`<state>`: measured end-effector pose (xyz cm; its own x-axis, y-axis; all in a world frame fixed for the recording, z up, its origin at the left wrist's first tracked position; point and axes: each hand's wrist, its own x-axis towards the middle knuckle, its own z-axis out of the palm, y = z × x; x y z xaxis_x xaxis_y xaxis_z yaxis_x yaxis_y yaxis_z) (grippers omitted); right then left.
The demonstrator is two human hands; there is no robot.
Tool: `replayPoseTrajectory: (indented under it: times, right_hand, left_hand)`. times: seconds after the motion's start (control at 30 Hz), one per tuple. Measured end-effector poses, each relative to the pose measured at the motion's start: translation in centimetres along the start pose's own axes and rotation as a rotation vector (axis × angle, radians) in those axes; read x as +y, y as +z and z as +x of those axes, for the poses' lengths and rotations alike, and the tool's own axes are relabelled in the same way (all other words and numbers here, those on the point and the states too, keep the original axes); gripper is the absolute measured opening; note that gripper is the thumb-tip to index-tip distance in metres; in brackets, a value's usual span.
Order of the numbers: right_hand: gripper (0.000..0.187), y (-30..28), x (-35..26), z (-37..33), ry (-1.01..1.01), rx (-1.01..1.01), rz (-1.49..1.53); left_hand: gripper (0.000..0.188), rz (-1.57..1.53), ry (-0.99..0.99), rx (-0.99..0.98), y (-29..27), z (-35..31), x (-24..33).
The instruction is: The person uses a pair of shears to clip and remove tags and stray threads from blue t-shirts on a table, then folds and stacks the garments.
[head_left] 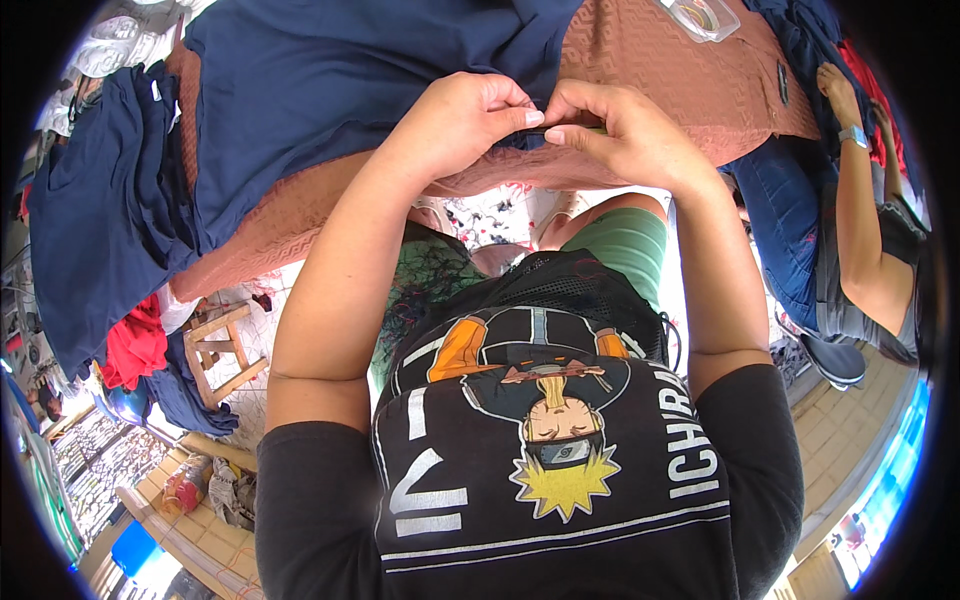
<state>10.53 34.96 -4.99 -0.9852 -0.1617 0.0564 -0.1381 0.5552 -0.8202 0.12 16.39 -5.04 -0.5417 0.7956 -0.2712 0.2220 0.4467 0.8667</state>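
A large piece of navy fabric point(340, 90) lies spread over a table draped in brown patterned cloth point(650, 60), and hangs past its near edge. My left hand point(462, 122) is closed at the fabric's near right edge, thumb and fingers pinching it. Close beside it, almost touching, my right hand point(630, 130) is closed with thumb and forefinger together. A thin dark strip shows between the two hands, and what my right fingers hold is mostly hidden.
A clear plastic container point(712, 18) sits on the table's far side. Navy garments point(110, 200) hang off the left end, above red cloth point(135, 345) and a wooden stool point(225, 345). At the right, another person's arm point(858, 200) reaches toward dark and red fabric.
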Motion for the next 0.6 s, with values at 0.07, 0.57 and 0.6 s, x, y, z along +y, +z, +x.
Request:
replayPoseTrajectory:
  times: [0.07,0.57,0.6]
  right_hand:
    - [0.014,0.0,0.0,0.0,-0.003,-0.008,-0.011]
    - [0.02,-3.4,-0.5,-2.6,0.032,0.195,0.151]
    - [0.02,-3.4,-0.5,-2.6,0.029,0.209,0.148]
  left_hand:
    - [0.02,0.004,0.011,0.006,0.1,0.1,-0.4]
    - [0.036,0.23,0.471,-0.178,-8.2,-14.2,6.8]
    - [0.038,0.206,0.423,-0.158,-8.3,-14.5,7.2]
